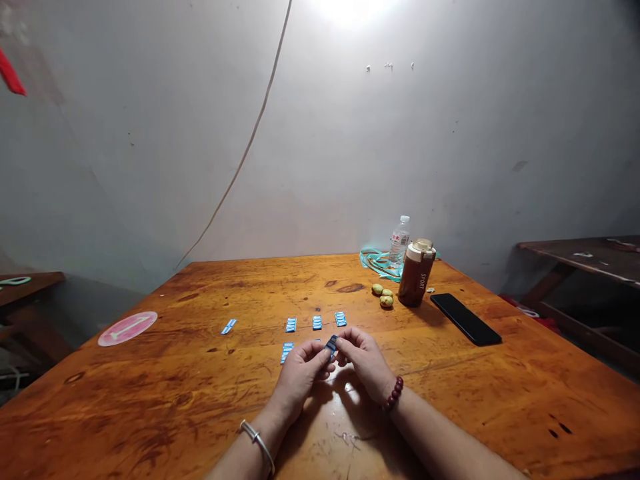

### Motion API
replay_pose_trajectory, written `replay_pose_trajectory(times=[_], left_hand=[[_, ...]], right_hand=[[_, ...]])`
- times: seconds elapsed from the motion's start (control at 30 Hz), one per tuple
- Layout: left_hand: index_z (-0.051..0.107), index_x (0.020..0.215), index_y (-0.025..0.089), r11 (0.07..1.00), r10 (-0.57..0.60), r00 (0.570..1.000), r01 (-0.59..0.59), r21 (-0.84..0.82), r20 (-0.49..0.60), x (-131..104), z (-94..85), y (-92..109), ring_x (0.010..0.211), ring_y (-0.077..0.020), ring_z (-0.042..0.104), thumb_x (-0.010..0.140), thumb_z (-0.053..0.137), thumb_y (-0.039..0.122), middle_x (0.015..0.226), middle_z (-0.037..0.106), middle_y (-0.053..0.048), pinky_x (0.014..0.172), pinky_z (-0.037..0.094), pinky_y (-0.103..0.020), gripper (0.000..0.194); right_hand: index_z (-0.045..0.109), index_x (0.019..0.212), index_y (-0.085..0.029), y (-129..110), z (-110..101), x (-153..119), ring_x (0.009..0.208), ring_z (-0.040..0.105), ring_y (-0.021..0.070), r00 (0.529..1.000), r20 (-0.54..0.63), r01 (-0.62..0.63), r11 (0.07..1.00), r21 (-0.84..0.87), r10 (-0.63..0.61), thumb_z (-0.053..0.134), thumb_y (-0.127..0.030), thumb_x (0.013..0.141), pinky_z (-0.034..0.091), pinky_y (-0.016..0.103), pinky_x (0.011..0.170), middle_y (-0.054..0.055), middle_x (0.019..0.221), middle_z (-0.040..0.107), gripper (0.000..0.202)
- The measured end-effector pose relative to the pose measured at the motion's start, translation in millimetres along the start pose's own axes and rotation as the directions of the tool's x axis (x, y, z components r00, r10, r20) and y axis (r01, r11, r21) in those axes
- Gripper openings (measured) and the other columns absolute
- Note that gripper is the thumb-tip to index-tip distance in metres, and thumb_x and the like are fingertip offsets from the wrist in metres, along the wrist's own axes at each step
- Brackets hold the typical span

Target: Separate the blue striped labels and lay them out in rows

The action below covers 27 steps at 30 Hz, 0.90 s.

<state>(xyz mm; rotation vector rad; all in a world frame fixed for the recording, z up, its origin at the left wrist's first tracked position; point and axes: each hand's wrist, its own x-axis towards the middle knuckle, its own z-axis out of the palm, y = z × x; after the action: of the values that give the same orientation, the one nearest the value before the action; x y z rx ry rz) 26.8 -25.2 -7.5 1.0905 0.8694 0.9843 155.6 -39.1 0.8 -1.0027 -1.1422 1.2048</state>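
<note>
Between my two hands is a small dark blue strip-like piece [331, 345], pinched at its sides by thumbs and fingers; its exact kind is too small to make out. My left hand [305, 368], with a silver bangle at the wrist, grips its lower left. On its upper right, my right hand [364, 359] closes with thumb and forefinger; a dark red bead bracelet is on that wrist. Small blue-and-white pieces lie beyond the hands: a left one [291, 325], a middle one [317, 323] and a right one [341, 319]. Another piece [287, 352] lies beside my left hand, partly covered.
A separate blue-and-white strip [229, 327] lies farther left, near a pink round sticker [128, 329]. At right are several small yellowish fruits [385, 301], a brown SPORT bottle [416, 277], a clear water bottle [399, 243], a turquoise strap [375, 263] and a black phone [465, 319].
</note>
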Motion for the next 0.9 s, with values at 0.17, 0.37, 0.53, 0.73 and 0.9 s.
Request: replay_pose_trajectory(times=[0.17, 0.37, 0.53, 0.73, 0.9], left_hand=[[0.056, 0.076, 0.015, 0.997, -0.019, 0.998, 0.024, 0.079, -0.060, 0.8, 0.5, -2.0, 0.053, -0.0077, 0.053, 0.064, 0.061, 0.034, 0.067, 0.059, -0.001, 0.045, 0.039, -0.016, 0.023], [0.055, 0.088, 0.016, 0.984, 0.138, 0.975, -0.116, 0.134, -0.171, 5.1, -14.5, 6.5, 0.057, -0.0074, 0.054, 0.069, 0.054, 0.036, 0.075, 0.058, -0.002, 0.051, 0.043, -0.018, 0.028], [0.055, 0.087, 0.014, 0.984, 0.150, 0.969, -0.127, 0.121, -0.198, 7.9, -19.6, 9.2, 0.054, -0.0073, 0.053, 0.067, 0.055, 0.035, 0.073, 0.058, -0.002, 0.050, 0.042, -0.019, 0.030], [0.056, 0.085, 0.014, 0.980, 0.163, 0.966, -0.137, 0.141, -0.199, 9.2, -18.7, 6.0, 0.052, -0.0075, 0.052, 0.065, 0.056, 0.037, 0.072, 0.058, -0.002, 0.048, 0.041, -0.019, 0.031], [0.057, 0.085, 0.014, 0.976, 0.163, 0.972, -0.134, 0.171, -0.172, 10.5, -17.8, 3.0, 0.052, -0.0071, 0.052, 0.065, 0.055, 0.037, 0.071, 0.058, -0.002, 0.048, 0.040, -0.018, 0.030]], right_hand=[[0.046, 0.064, -0.016, 3.4, -21.2, 15.0, 0.044, 0.041, 0.0070, 0.999, -0.018, 0.025, 0.966, -0.256, -0.031, 0.046, -0.025, 0.072, 0.032, 0.018, 0.043, -0.005, 0.052, 0.044, 0.012], [0.052, 0.062, -0.014, 15.9, -51.9, 32.0, 0.055, 0.048, 0.0099, 1.000, -0.013, -0.006, 0.612, -0.790, -0.006, 0.044, -0.016, 0.070, 0.034, 0.019, 0.050, 0.000, 0.058, 0.053, 0.011], [0.056, 0.067, -0.016, 21.7, -45.1, 33.9, 0.070, 0.050, 0.0127, 0.998, -0.005, 0.024, 0.475, -0.880, -0.060, 0.045, -0.018, 0.072, 0.032, 0.021, 0.061, 0.003, 0.073, 0.058, 0.013], [0.058, 0.072, -0.018, 26.5, -36.5, 35.4, 0.075, 0.051, 0.0142, 0.993, -0.043, -0.002, 0.335, -0.942, -0.114, 0.040, -0.021, 0.076, 0.030, 0.023, 0.061, 0.004, 0.080, 0.058, 0.018], [0.058, 0.072, -0.018, 29.1, -33.4, 35.8, 0.073, 0.052, 0.0158, 0.990, -0.079, -0.046, 0.261, -0.964, -0.116, 0.040, -0.021, 0.076, 0.029, 0.024, 0.058, 0.005, 0.079, 0.059, 0.018]])
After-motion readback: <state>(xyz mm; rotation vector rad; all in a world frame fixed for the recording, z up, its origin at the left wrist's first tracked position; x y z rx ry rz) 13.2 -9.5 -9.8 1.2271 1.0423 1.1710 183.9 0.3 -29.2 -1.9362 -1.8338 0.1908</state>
